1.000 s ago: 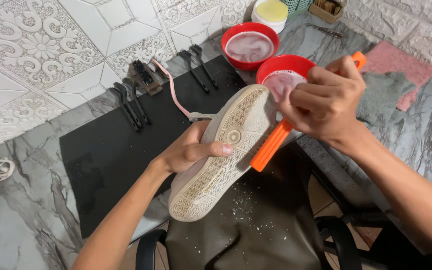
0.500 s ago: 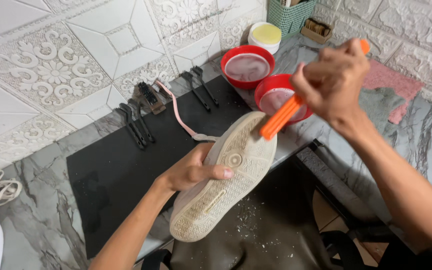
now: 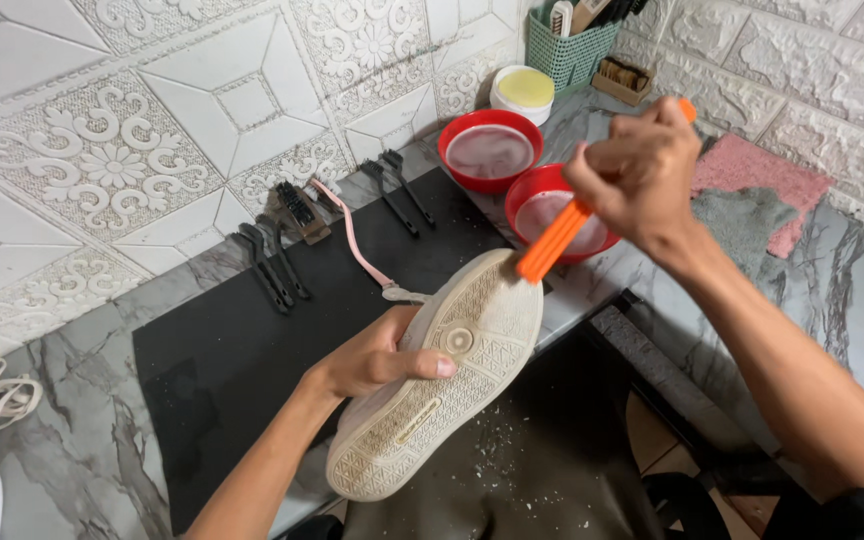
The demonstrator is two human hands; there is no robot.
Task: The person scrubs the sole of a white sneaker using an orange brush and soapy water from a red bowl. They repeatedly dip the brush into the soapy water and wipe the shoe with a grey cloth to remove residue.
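Left hand at centre frame, clamped on a pale shoe turned sole up, thumb across the tread. Right hand at upper right, closed around an orange brush, its lower end touching the shoe's toe. Just behind, two red bowls of cloudy liquid on the marbled surface. Black mat at lower left, small black brushes along its upper edge.

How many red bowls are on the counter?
2. One red bowl stands beside the round yellow-lidded tub; the other red bowl is nearer, partly hidden behind the orange brush.
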